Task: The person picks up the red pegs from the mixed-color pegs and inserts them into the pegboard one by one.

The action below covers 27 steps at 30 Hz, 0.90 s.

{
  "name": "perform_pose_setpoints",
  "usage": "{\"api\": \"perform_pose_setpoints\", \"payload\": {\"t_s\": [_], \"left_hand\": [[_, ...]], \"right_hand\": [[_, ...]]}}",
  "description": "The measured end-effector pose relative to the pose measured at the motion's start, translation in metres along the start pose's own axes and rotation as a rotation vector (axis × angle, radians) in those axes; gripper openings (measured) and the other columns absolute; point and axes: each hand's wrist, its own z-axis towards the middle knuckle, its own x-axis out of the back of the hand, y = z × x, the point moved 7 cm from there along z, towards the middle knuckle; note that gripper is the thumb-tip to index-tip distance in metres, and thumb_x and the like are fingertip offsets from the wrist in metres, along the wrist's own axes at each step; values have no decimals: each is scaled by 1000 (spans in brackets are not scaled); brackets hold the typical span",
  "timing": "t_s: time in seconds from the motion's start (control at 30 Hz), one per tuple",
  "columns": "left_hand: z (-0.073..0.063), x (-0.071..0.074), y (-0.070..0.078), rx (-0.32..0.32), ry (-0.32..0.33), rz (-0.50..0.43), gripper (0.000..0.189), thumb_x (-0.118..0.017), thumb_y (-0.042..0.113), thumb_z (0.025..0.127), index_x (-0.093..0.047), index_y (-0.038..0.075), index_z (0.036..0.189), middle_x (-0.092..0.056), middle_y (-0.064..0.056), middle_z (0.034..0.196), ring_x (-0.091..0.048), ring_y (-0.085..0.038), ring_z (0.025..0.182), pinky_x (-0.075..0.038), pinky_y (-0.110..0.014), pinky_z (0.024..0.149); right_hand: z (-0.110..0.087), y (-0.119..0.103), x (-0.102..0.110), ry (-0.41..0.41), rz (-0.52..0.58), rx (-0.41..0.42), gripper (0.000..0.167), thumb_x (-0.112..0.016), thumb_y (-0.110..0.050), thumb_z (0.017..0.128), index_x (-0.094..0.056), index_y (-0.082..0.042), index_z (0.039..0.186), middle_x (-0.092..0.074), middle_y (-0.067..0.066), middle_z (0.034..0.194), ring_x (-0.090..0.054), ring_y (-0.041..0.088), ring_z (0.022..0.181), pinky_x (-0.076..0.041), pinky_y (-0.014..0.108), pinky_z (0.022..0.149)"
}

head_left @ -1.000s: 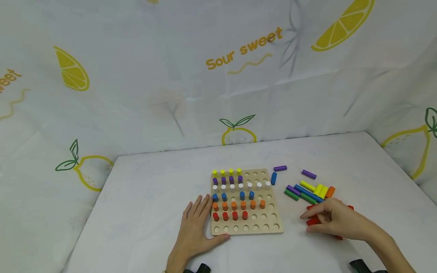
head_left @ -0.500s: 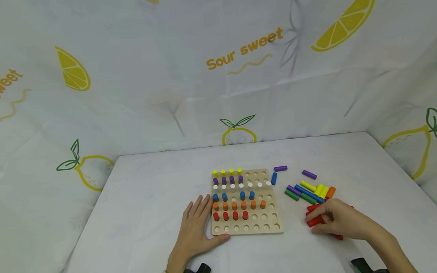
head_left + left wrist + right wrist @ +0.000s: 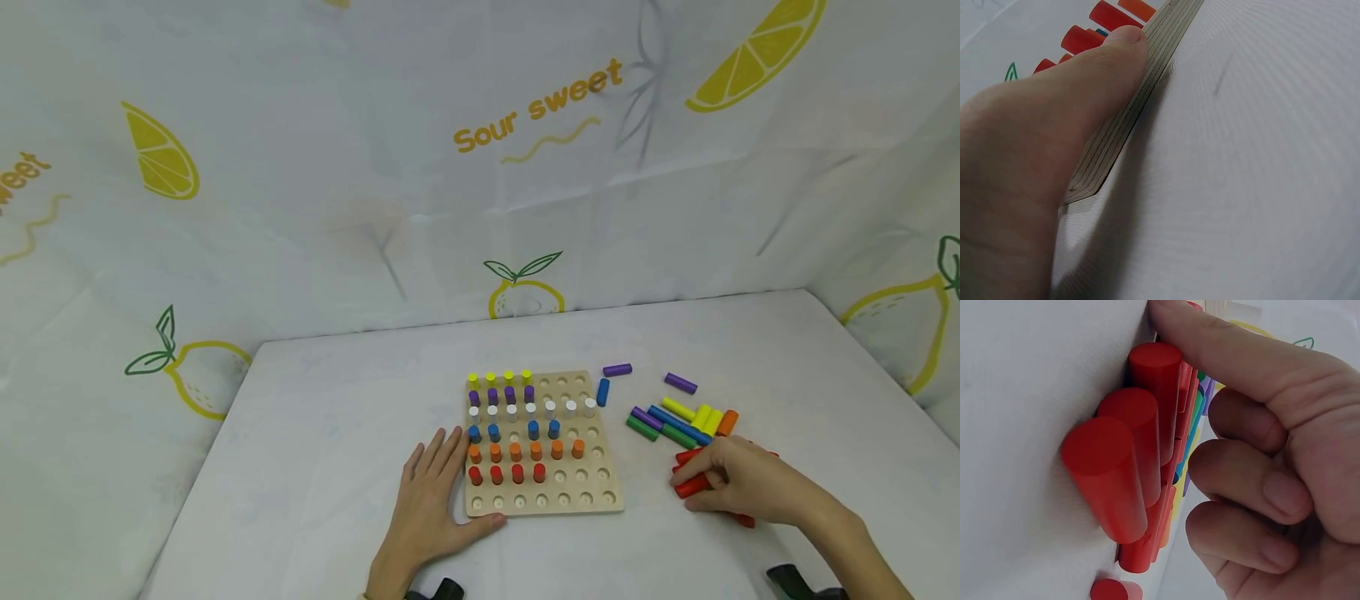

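Observation:
My left hand [image 3: 431,508] lies flat with spread fingers against the left side of a wooden pegboard [image 3: 609,492]. In the left wrist view its thumb [image 3: 1104,69] presses on the board's front edge. Rows of yellow, purple, white, blue, orange and red pegs [image 3: 517,473] stand in the holes. To the right, my right hand [image 3: 750,487] bends over a pile of loose red pegs, thumb and index finger pinching one red peg [image 3: 692,486]. The right wrist view shows its other fingers [image 3: 1241,481] curled, beside several lying red pegs [image 3: 1107,481]. The index fingertip is hidden there.
Loose green pegs [image 3: 642,428], yellow pegs [image 3: 677,408] and an orange peg [image 3: 727,423] lie beyond the right hand. A blue peg [image 3: 603,392] and a purple peg [image 3: 617,370] lie off the board's right back corner. A lemon-printed cloth [image 3: 337,250] hangs behind.
My right hand has shifted slightly right, its thumb and index finger coming in around the red peg, then stays still. The left hand and the board have not moved.

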Motion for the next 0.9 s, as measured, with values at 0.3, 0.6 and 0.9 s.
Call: {"api": "perform_pose_setpoints", "payload": {"t_s": [0.3,0.6,0.9], "left_hand": [[1,-1,0,-5,9,15,112,-60,87,72,-41,18,158,-41,0,165,-34,-28,155,-28,-57,124],[0,0,0,-7,12,23,112,-60,88,72,-41,18,157,-42,0,164,-34,-27,155,-29,-55,124],[0,0,1,-29,40,36,111,-60,88,73,-42,18,157,-44,-1,163,-36,-28,154,-29,-54,123]], "right_hand": [[3,0,0,16,-69,-42,21,-87,-24,78,-83,-20,99,-43,-8,57,-39,4,51,-27,19,46],[3,-3,1,22,-67,-21,20,-87,-26,79,-82,-20,98,-42,-10,56,-38,4,51,-25,19,46],[2,-10,2,19,11,85,19,-83,-24,85,-80,-16,102,-49,-11,68,-38,0,58,-28,22,48]]}}
